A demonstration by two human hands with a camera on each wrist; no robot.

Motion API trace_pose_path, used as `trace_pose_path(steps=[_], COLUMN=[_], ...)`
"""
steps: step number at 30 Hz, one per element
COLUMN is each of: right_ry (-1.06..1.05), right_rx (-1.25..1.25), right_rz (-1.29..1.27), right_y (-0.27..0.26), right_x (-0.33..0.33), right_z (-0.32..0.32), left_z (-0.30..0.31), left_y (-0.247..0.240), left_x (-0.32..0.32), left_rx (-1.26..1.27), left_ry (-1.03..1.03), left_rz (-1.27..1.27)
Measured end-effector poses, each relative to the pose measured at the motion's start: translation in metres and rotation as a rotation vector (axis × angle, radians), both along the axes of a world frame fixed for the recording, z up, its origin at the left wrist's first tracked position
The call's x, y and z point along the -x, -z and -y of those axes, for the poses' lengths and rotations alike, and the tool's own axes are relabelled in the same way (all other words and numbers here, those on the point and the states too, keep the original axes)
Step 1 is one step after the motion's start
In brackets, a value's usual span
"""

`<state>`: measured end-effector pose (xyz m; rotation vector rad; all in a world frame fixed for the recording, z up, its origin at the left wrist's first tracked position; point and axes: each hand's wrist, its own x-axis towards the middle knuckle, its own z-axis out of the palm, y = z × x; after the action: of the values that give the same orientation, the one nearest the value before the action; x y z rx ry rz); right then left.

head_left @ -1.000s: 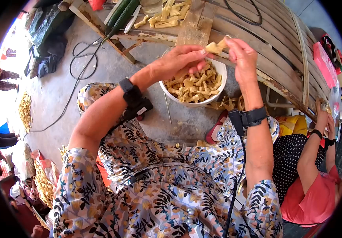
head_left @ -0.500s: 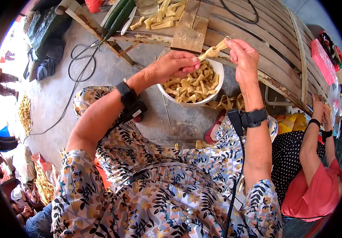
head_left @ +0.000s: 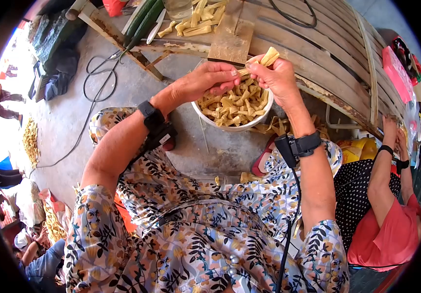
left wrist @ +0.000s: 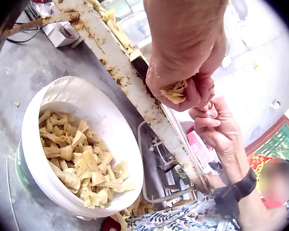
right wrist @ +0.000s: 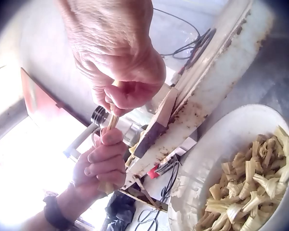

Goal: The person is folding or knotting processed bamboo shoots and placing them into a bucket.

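Over a white bowl point(head_left: 201, 115) filled with knotted pale-yellow bean-curd strips point(head_left: 235, 103), both hands meet. My left hand point(head_left: 234, 73) and my right hand point(head_left: 255, 63) each pinch one short yellow strip point(head_left: 268, 57), fingertips almost touching. In the left wrist view my left hand point(left wrist: 185, 94) curls round a folded yellow piece point(left wrist: 173, 91), with the right hand point(left wrist: 213, 120) just below it and the bowl point(left wrist: 86, 91) beneath. From the right wrist camera my right hand point(right wrist: 116, 107) grips the strip point(right wrist: 112, 121) from above, and the left hand point(right wrist: 103, 161) holds its other end.
A slatted wooden table point(head_left: 318, 44) stands behind the bowl, carrying a wooden board point(head_left: 232, 31), cut strips point(head_left: 196, 23) and cucumbers point(head_left: 144, 19). A cable point(head_left: 95, 78) lies on the concrete floor. Another person point(head_left: 381, 229) sits close on the right.
My right hand has come down and to the left until it meets the left hand over the bowl. The strip, stretched between the hands before, is now bunched short between them.
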<state>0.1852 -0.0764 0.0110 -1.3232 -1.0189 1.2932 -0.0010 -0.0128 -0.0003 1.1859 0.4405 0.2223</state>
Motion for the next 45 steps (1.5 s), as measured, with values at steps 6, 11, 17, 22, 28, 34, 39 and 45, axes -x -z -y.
trace_pose_path(steps=[6, 11, 17, 22, 28, 34, 39, 45], right_ry=[-0.06, -0.086, -0.032, 0.043, 0.122, 0.006, 0.002, 0.145], right_rx=[0.003, 0.018, 0.046, 0.034, -0.067, 0.05, -0.009, 0.029], right_rz=[-0.033, -0.093, -0.087, 0.128, 0.093, -0.033, -0.131, -0.226], right_y=[-0.004, 0.005, 0.003, -0.002, -0.001, 0.004, 0.014, 0.007], right_x=[0.001, 0.002, -0.002, -0.004, -0.016, 0.0, 0.0, 0.002], right_z=[0.004, 0.001, 0.001, 0.001, -0.001, -0.001, -0.006, -0.024], left_z=[-0.003, -0.003, -0.009, -0.01, -0.014, -0.02, -0.014, -0.049], left_y=[0.004, 0.005, 0.01, 0.015, 0.005, 0.007, -0.009, -0.01], left_x=[0.004, 0.004, 0.006, 0.013, 0.016, 0.018, 0.021, 0.02], left_rx=[0.085, 0.156, 0.186, 0.152, 0.05, 0.197, -0.132, -0.512], left_ry=[0.035, 0.037, 0.054, 0.056, 0.067, 0.121, -0.014, -0.172], left_rz=[0.021, 0.026, 0.067, 0.009, -0.057, 0.046, -0.064, -0.119])
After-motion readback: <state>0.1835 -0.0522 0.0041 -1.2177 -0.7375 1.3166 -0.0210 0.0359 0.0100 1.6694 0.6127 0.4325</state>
